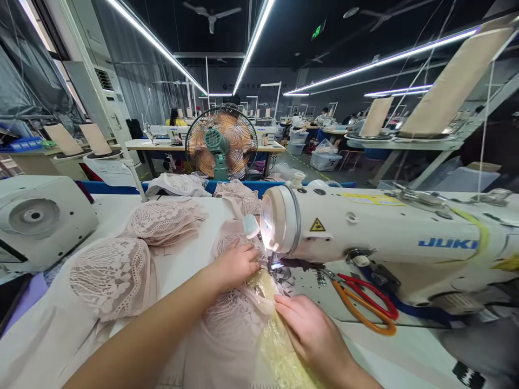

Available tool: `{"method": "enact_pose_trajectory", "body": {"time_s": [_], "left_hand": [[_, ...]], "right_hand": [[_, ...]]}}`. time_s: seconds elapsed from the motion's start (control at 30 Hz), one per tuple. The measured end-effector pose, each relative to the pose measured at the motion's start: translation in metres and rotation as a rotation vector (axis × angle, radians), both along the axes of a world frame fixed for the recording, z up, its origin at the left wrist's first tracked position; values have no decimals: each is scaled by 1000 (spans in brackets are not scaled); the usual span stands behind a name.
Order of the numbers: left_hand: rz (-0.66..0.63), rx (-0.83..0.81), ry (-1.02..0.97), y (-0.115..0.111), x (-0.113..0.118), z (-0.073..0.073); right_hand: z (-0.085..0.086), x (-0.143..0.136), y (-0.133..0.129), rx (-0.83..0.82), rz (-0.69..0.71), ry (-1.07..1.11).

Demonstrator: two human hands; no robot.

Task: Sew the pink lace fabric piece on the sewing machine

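Observation:
A pale pink lace bra point(229, 319) lies under the head of a white JUKI sewing machine point(381, 221), by the lit needle area. My left hand point(237, 263) is on the lace just left of the needle, its fingers curled and closed on the fabric. Nearer me, my right hand point(310, 332) pinches the bra's edge along a crinkled, yellowish translucent strip point(278, 351). The strip runs from the needle toward my lap. Fabric and the machine head hide the presser foot in part.
Orange- and red-handled scissors point(365, 302) lie right of the needle. Stacked lace bra cups point(109, 275) rest at left, near another machine point(44, 221). Large thread cones point(454, 81) stand at right. Beyond the table are a fan point(221, 143) and plastic bins point(324, 160).

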State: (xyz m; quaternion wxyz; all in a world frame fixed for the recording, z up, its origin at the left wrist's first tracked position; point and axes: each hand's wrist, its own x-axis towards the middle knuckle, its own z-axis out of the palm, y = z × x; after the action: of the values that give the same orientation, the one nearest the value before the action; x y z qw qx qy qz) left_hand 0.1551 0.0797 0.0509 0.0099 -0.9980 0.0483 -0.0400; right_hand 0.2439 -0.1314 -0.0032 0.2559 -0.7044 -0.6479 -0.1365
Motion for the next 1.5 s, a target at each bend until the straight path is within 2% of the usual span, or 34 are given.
{"method": "enact_pose_trajectory", "body": {"time_s": [0.1,0.2,0.37,0.43,0.53,0.57,0.63,0.77,0.87,1.0,1.17,1.5], "left_hand": [[-27,-135,-38,-14,-17,5],[-28,-373,68,-22,-24,2],[58,-687,116,-8,-13,-9],[83,-783,77,-4,-8,-10],[148,-837,11,-6,-4,-12],[183,-831,-7,-8,-3,-13],[263,-787,-39,-12,-3,-16],[386,-597,-86,-19,-5,-22],[388,-438,-54,-21,-5,-25],[290,-258,1,-23,-3,-31],[209,-107,61,-24,-3,-36],[238,-44,81,-35,2,-23]], "right_hand": [[3,0,1,-13,12,46],[6,2,1,-5,9,72],[3,-2,-3,76,-57,210],[0,-9,-4,62,11,283],[0,-27,-1,-70,201,366],[2,-32,0,-106,220,405],[6,-40,4,-156,168,510],[13,-39,5,-207,-83,618],[11,-30,1,-295,-209,589],[6,-24,-9,-365,-220,618],[-1,-22,-13,-464,-207,512],[0,-10,-10,-471,-240,475]]}}
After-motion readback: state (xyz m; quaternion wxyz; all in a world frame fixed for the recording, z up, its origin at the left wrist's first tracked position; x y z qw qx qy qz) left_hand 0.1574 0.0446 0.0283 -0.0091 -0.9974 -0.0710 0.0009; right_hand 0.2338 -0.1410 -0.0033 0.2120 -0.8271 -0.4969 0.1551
